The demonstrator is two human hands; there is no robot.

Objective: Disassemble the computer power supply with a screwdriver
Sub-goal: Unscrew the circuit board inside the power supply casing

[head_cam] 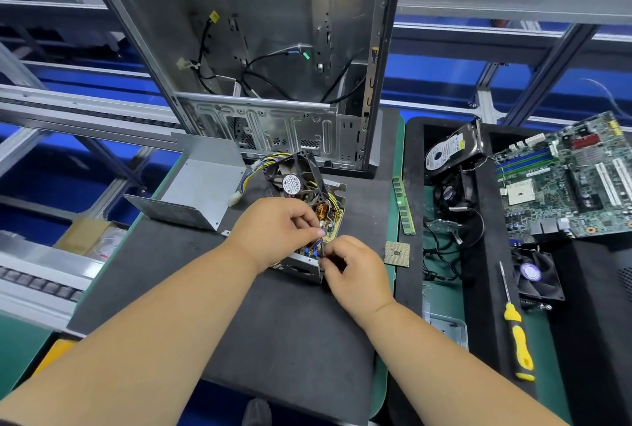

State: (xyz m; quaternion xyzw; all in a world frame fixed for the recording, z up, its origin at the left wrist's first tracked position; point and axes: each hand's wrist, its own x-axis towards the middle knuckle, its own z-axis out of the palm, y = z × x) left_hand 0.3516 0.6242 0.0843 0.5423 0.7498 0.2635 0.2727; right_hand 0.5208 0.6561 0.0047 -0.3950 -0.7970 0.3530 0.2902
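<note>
The opened power supply [330,212] lies on the dark mat, its circuit board, copper coil and yellow wires bared. Its black fan [294,176] leans loose on top at the far end. The removed grey metal cover [201,183] rests to the left. My left hand [273,230] reaches over the board with fingers curled, pinching something small near the front corner. My right hand [354,270] meets it there, fingertips pinching the wires at the metal edge. What exactly each hand pinches is hidden by the fingers. The yellow-handled screwdriver [518,340] lies untouched at the right.
An empty computer case [260,60] stands upright behind the supply. A RAM stick [403,205] and a CPU chip [396,253] lie right of it. The black tray [415,159] at right holds a hard drive [451,150], motherboard [567,179], a fan [535,275] and cables.
</note>
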